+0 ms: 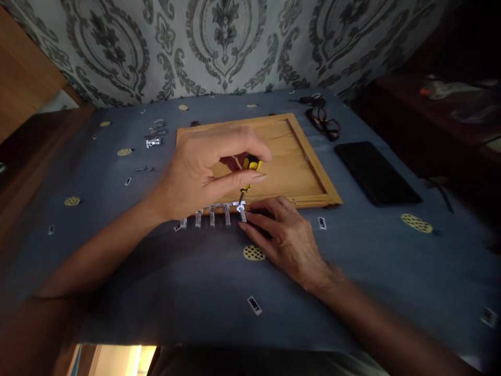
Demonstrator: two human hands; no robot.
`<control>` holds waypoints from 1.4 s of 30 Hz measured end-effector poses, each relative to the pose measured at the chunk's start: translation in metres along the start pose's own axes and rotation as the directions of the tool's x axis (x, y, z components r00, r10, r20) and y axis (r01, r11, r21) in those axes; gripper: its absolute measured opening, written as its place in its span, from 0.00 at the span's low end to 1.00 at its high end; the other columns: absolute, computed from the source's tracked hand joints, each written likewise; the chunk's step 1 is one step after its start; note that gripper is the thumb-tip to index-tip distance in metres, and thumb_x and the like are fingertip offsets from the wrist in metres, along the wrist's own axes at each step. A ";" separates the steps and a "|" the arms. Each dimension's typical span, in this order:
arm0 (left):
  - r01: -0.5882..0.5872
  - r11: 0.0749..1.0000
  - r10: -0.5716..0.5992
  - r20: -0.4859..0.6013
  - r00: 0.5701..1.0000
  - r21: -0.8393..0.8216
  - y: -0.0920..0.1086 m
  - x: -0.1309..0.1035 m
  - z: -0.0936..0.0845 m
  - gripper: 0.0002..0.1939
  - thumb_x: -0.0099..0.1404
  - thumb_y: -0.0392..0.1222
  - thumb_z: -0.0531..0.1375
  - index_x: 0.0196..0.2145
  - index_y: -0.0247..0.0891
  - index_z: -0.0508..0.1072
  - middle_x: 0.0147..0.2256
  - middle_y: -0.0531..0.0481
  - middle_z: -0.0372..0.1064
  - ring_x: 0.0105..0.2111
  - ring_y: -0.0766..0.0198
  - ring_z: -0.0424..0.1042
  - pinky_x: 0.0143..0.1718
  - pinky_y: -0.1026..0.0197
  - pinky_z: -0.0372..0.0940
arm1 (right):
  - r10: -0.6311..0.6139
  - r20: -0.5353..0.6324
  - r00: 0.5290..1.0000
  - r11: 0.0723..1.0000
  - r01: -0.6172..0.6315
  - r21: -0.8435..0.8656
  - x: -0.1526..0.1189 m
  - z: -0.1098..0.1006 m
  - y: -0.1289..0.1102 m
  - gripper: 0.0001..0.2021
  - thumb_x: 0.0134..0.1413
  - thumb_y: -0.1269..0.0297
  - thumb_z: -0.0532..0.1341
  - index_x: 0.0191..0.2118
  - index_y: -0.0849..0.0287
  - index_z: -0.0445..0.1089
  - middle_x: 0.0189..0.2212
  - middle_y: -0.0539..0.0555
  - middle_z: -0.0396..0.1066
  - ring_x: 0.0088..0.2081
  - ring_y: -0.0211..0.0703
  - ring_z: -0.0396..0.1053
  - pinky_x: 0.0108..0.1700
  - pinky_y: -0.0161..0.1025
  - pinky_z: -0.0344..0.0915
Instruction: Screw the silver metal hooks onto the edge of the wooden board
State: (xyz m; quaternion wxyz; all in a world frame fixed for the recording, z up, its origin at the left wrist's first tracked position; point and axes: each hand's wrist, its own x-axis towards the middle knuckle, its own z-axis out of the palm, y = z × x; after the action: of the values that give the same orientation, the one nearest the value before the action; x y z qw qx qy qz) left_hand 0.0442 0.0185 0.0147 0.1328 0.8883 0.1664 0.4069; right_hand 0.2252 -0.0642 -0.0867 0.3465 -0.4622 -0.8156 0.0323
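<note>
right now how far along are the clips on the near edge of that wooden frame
Looks mostly done: four metal clips sit in a row along the near edge of the wooden frame. In hand: the left hand works a yellow-handled screwdriver on the fifth clip, steadied by the right hand. Left: spare clips lie loose.

Blue cloth-covered worktop (352,271) and what lies on it

A wooden frame panel (297,156) lies just beyond the grip of both hands, metal brackets (213,214) in a row beneath it; a black phone (376,172) and glasses (326,122) lie to the right, loose metal fittings (154,133) to the far left.
</note>
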 end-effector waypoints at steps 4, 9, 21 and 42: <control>0.053 0.995 -0.048 -0.054 0.997 0.082 -0.001 -0.003 0.006 0.03 0.63 0.38 0.63 0.36 0.36 0.74 0.33 0.53 0.74 0.31 0.71 0.72 0.34 0.67 0.70 | 0.000 0.006 1.000 1.000 0.000 0.003 0.000 -0.001 0.000 0.07 0.61 0.65 0.60 0.38 0.58 0.76 0.38 0.57 0.74 0.39 0.47 0.69 0.39 0.46 0.71; 0.081 0.995 -0.077 -0.072 0.994 0.053 0.005 -0.003 0.007 0.05 0.62 0.38 0.65 0.36 0.37 0.73 0.31 0.54 0.74 0.30 0.71 0.73 0.34 0.67 0.72 | -0.007 0.005 1.000 1.000 0.008 -0.009 0.000 -0.001 0.000 0.07 0.61 0.65 0.60 0.37 0.58 0.76 0.38 0.57 0.74 0.39 0.47 0.69 0.39 0.45 0.70; 0.070 0.994 -0.073 -0.038 0.997 -0.081 0.002 -0.003 0.011 0.05 0.62 0.35 0.64 0.37 0.37 0.73 0.34 0.53 0.73 0.34 0.71 0.73 0.34 0.70 0.71 | 0.004 0.002 1.000 1.000 -0.004 -0.010 0.001 -0.001 -0.001 0.08 0.61 0.65 0.60 0.37 0.58 0.76 0.38 0.57 0.74 0.39 0.47 0.69 0.39 0.46 0.71; 0.031 0.999 -0.031 0.000 1.000 -0.042 -0.008 -0.006 0.008 0.09 0.63 0.37 0.63 0.42 0.38 0.72 0.36 0.54 0.73 0.35 0.72 0.73 0.35 0.70 0.72 | -0.005 0.001 1.000 1.000 0.005 -0.002 0.000 -0.002 -0.001 0.07 0.61 0.65 0.60 0.37 0.58 0.76 0.38 0.57 0.74 0.39 0.47 0.68 0.39 0.45 0.70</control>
State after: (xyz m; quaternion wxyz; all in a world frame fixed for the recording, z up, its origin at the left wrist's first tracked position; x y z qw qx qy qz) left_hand 0.0457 0.0225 0.0026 0.1577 0.8826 0.1718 0.4083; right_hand 0.2255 -0.0652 -0.0850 0.3458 -0.4607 -0.8169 0.0307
